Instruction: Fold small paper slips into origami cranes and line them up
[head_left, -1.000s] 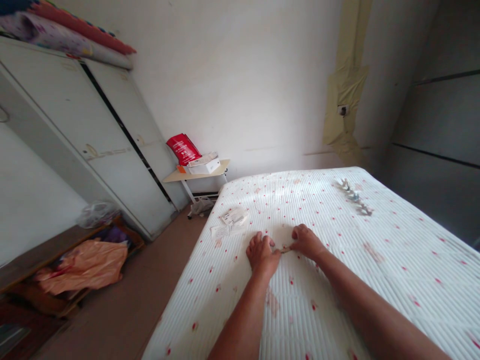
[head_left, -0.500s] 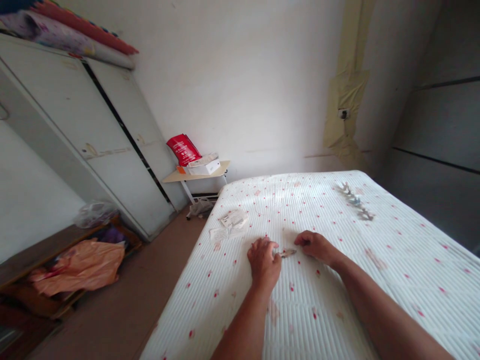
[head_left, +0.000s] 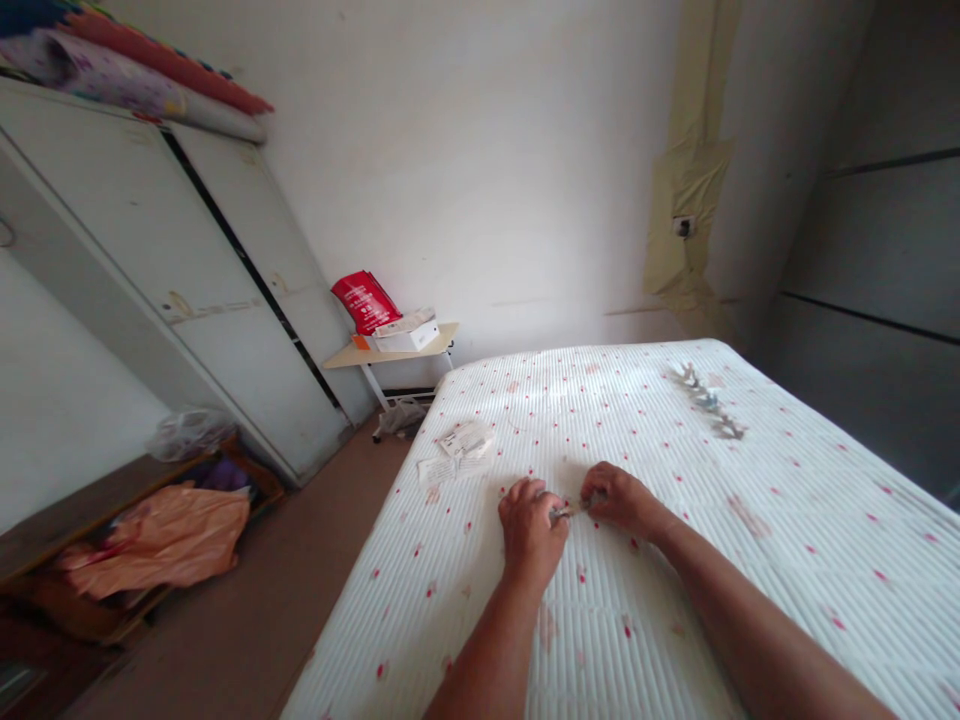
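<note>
Low over the patterned bed cover (head_left: 660, 620), my left hand (head_left: 531, 522) is closed with thumb and fingers on one end of a small, thin grey-brown piece (head_left: 574, 508). At its other end, my right hand (head_left: 616, 496) pinches it between thumb and fingertips. Most of the piece is covered by the fingers, so its kind cannot be made out. Farther off to the right, several small grey and bluish spiky pieces (head_left: 707, 402) lie in a row on the cover. Beyond my left hand rest crumpled printed papers or wrappers (head_left: 461, 448).
A small table (head_left: 346, 355) past the bed's far left corner bears a red bag (head_left: 366, 302) and a white box (head_left: 407, 336). Grey cabinets (head_left: 202, 270) stand at the left. An orange plastic bag (head_left: 161, 535) lies on a low wooden unit. A socket (head_left: 683, 227) is on the wall.
My right hand has moved slightly left and down and taken hold of the free end of the small piece. My left hand keeps its grip, shifted slightly right.
</note>
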